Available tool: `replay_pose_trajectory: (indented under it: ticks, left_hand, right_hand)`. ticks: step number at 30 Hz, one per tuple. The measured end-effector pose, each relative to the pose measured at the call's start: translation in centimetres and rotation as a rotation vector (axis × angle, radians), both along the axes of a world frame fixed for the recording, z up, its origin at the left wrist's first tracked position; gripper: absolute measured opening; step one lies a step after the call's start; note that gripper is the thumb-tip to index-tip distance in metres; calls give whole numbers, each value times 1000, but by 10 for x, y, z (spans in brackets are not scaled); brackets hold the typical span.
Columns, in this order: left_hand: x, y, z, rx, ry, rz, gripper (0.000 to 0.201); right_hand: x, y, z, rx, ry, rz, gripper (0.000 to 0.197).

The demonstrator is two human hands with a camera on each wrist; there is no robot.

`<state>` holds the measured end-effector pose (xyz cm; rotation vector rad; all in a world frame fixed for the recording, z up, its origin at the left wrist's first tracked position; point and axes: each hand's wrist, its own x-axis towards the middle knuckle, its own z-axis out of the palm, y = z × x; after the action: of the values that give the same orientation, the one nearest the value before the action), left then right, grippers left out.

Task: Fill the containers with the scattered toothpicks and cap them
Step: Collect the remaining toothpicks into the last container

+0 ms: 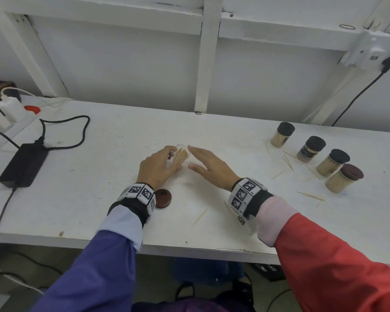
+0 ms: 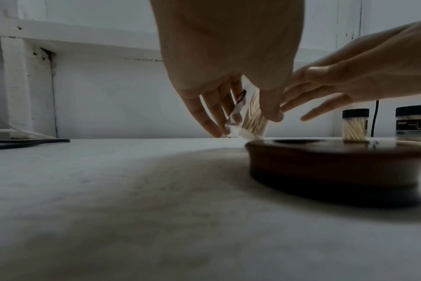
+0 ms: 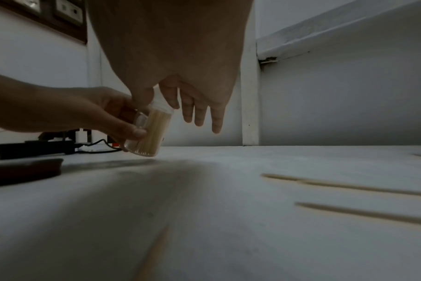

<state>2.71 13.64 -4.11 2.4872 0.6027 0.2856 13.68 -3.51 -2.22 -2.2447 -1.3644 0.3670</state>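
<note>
Left hand [image 1: 154, 168] clamps its grip round the open jar [image 1: 181, 156], tilted toward the right, probably to ease loading. Right hand [image 1: 208, 166], fingers straight and apart, holds nothing and hovers beside the jar mouth. Its brown cap [image 1: 163, 198] waits near the left wrist. Loose toothpicks [image 1: 287, 163] lie right, near four capped jars [image 1: 311, 149]. White worktop [image 1: 122, 136] against a white-framed wall; power brick [image 1: 23, 164] far left.
</note>
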Motion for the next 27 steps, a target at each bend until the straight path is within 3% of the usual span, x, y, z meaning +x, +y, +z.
replay_pose_trajectory:
  ticks: [2,4,7,10,17,23,27]
  left_hand:
    - [0,0,0,5,20,4,53]
    - [1,0,0,1,31,11,52]
    - [1,0,-1,10,57,13,52]
    - [3,1,-2,7,63,15,52]
    - [2,4,-4,4,58,5,52]
    - [1,2,-4,7,58,-3,52]
    - [1,3,-4,6,53,-4,53]
  right_hand:
    - [6,-8,3,-57,-11,-63,47]
    - [13,-19,12,-239,12,-115,31]
    - [17,-36,25,-608,105,-73,45]
    - [17,-48,28,-770,131,-26,46]
    - [2,-56,23,-665,226,-6,7]
    - [-11,-52,24,-706,-20,72,8]
    - [-24,-44,26,-464,96,215,4]
